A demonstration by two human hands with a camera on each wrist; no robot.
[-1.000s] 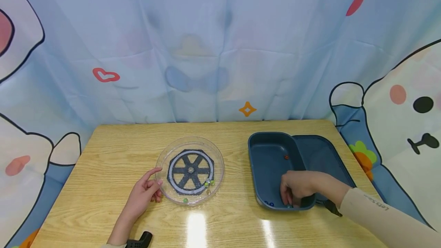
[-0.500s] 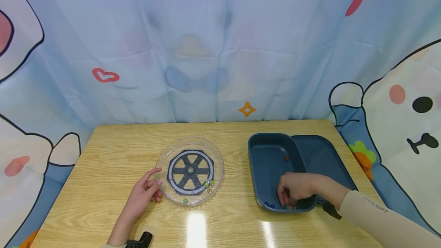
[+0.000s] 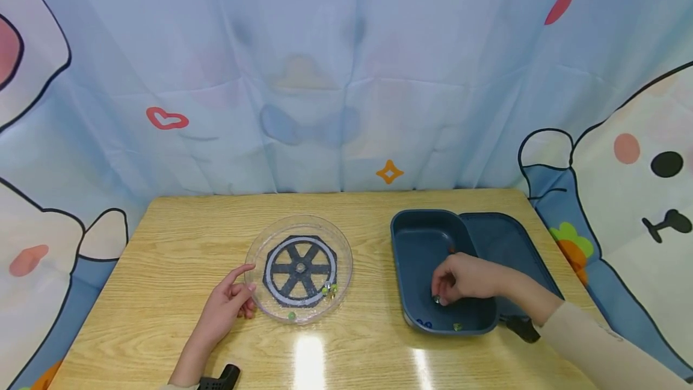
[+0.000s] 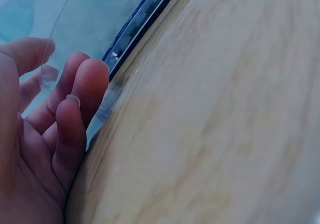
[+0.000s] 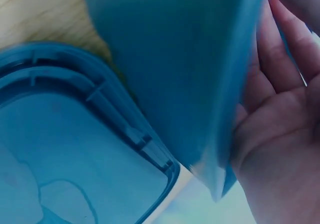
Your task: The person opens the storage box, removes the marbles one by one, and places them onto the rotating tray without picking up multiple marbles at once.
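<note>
Two hands (image 3: 221, 307), one clear dish (image 3: 307, 225), one bin (image 3: 419, 272), one lid (image 3: 506, 251), two blue marbles (image 3: 428, 324)

Dish (image 3: 344, 251): clear. Wheel (image 3: 300, 268): dark grey, six-spoked, with pale ring. Dish marbles: one green marble (image 3: 292, 316); one cluster (image 3: 329, 289), yellow-green and clear. Box (image 3: 417, 269): dark blue. Lid (image 3: 503, 251): matching dark blue. Box marbles: two blue marbles (image 3: 428, 324); one yellow-green marble (image 3: 457, 327); one reddish marble (image 3: 451, 250), partly hidden. Table (image 3: 368, 348): light yellow-brown, wood-grained. Curtain (image 3: 303, 29): pale blue, printed with pale, black-outlined animals (image 3: 639, 197), red heart (image 3: 152, 115), orange star (image 3: 389, 164), orange carrot (image 3: 576, 256) with green top. Right sleeve (image 3: 612, 342): beige. Wrist device (image 3: 230, 372): black.
</note>
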